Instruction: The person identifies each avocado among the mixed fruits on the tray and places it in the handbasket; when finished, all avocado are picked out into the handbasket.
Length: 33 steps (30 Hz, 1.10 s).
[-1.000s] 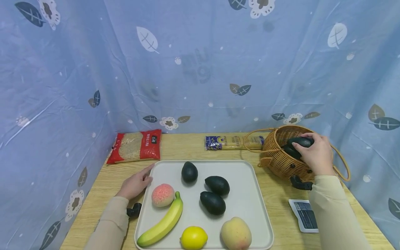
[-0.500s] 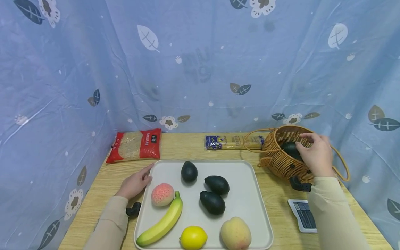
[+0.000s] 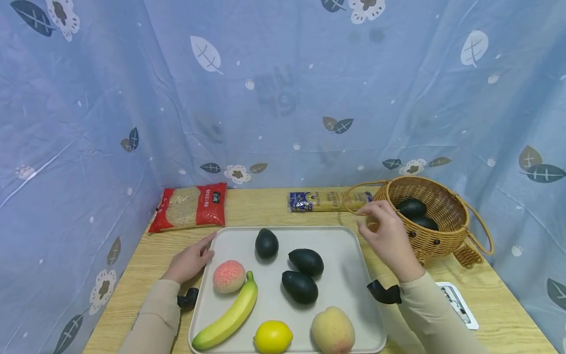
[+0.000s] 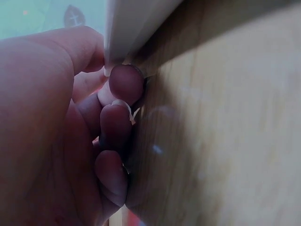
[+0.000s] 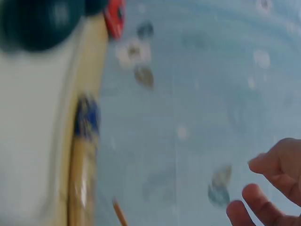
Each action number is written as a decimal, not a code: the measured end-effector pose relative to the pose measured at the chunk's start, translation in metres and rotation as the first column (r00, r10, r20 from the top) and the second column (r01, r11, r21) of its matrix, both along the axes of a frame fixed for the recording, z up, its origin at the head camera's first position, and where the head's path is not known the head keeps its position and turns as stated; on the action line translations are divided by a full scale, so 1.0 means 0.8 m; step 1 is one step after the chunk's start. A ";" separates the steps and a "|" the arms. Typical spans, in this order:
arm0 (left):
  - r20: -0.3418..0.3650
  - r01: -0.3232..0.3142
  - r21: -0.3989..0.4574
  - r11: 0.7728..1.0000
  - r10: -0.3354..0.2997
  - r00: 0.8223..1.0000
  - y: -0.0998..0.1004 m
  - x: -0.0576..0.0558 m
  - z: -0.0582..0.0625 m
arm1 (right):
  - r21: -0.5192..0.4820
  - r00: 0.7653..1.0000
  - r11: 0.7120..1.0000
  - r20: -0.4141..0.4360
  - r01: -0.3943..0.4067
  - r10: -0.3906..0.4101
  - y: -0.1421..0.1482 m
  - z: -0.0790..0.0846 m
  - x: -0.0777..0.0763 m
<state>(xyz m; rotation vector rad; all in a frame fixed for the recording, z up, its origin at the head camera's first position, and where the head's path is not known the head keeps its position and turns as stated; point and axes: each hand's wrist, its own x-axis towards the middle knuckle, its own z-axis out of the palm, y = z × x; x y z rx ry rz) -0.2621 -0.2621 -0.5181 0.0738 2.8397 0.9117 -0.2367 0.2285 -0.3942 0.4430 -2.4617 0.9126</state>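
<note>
My left hand (image 3: 187, 260) holds the left rim of a pale rectangular tray (image 3: 342, 290); the left wrist view shows its thumb and curled fingertips (image 4: 115, 125) at the tray's edge, low by the wood. With nothing in it, my right hand (image 3: 391, 241) hovers between the tray's right edge and a wicker basket (image 3: 451, 241), fingers loosely bent and thumb apart. Two dark avocados (image 3: 412, 208) lie inside that basket. Several more sit on the tray, one (image 3: 267, 244) near its back edge, beside a pink peach (image 3: 229, 276), a banana (image 3: 232, 314), a lemon (image 3: 273, 337) and a yellowish peach (image 3: 333, 329).
At the table's back left lies a red bag of grain-like food (image 3: 190, 206). A pack of spaghetti (image 3: 329, 201) stretches behind the tray, towards the basket's looped handle (image 3: 482, 228). Near my right forearm is a white flat pack (image 3: 460, 307). A blue patterned curtain (image 3: 283, 98) encloses the table.
My right hand has let go of an avocado in the basket and moved left out of it, towards the tray. The basket has turned and shifted slightly. My left hand stays put.
</note>
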 end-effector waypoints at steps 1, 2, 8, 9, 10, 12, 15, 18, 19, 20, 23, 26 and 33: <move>0.001 -0.003 -0.002 1.000 0.003 1.000 0.000 0.000 0.001 | 0.006 0.999 0.999 0.007 -0.037 0.037 -0.010 -0.003 0.004; 0.003 -0.002 -0.005 1.000 0.002 1.000 0.000 0.001 0.001 | 0.012 0.997 0.997 0.013 -0.075 0.075 -0.020 -0.007 0.009; 0.017 -0.006 0.001 1.000 0.006 1.000 0.003 0.003 0.002 | 0.027 0.939 0.939 0.057 -0.342 0.340 -0.066 -0.028 0.037; 0.020 -0.007 0.003 1.000 0.007 1.000 0.003 0.003 0.002 | 0.030 0.920 0.922 0.081 -0.387 0.384 -0.072 -0.032 0.041; 0.018 -0.004 0.001 1.000 0.004 1.000 0.003 0.003 0.002 | 0.035 0.900 0.903 0.111 -0.427 0.421 -0.077 -0.035 0.045; 0.016 -0.001 -0.003 1.000 0.001 1.000 0.002 0.003 0.001 | 0.038 0.855 0.865 0.176 -0.501 0.488 -0.086 -0.041 0.050; 0.008 0.003 -0.009 1.000 -0.003 1.000 0.000 0.002 0.001 | 0.061 0.796 0.814 0.266 -0.577 0.544 -0.093 -0.047 0.052; 0.006 0.007 -0.009 1.000 -0.007 1.000 -0.001 0.000 0.001 | 0.111 0.759 0.769 0.300 -0.629 0.577 -0.094 -0.049 0.051; 0.006 0.007 -0.009 1.000 -0.006 1.000 -0.001 0.000 0.001 | 0.129 0.753 0.758 0.306 -0.639 0.583 -0.094 -0.049 0.050; 0.006 0.007 -0.007 1.000 -0.007 1.000 -0.001 0.000 0.001 | 0.143 0.749 0.749 0.308 -0.646 0.587 -0.094 -0.048 0.050; 0.018 -0.003 0.008 1.000 0.003 1.000 -0.002 0.000 0.001 | 0.169 0.741 0.733 0.312 -0.659 0.594 -0.093 -0.048 0.048; 0.027 -0.007 0.027 1.000 0.006 1.000 -0.002 -0.001 0.002 | 0.192 0.726 0.712 0.345 -0.675 0.595 -0.095 -0.047 0.046; 0.010 0.006 0.020 1.000 -0.006 1.000 -0.001 0.000 0.003 | 0.254 0.679 0.645 0.447 -0.721 0.583 -0.095 -0.049 0.047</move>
